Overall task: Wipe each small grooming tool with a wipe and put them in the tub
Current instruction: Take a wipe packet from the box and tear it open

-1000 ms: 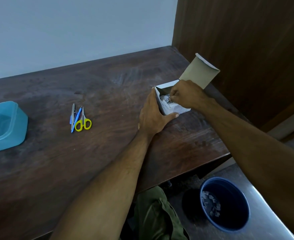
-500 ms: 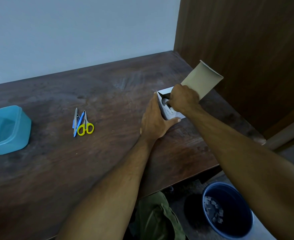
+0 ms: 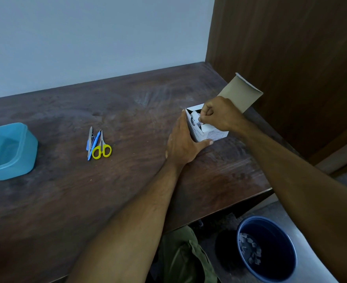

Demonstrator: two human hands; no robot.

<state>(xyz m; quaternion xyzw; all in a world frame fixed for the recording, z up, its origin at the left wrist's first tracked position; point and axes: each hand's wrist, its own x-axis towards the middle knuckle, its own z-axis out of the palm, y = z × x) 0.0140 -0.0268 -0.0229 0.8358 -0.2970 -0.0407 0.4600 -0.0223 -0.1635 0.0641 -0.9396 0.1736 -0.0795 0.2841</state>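
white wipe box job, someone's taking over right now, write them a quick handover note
Left hand: flat against the white cardboard wipe box, steadying it.
Right hand: pinching a small wipe packet at the box's open top.
Grooming tools, including yellow-handled scissors: piled mid-table, untouched.
Blue plastic tub: far left on the dark wooden table, apparently empty.
Done: none wiped.
Left: wipe each tool, then put it in the tub.

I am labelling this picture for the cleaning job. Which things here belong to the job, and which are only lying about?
Belong to the job:
- box of wipes, left hand steadying it
- wipe packet, pinched by right hand
- grooming tools, with yellow-handled scissors
- blue tub

Only lying about:
- dark blue bin on the floor
- green cloth under the table
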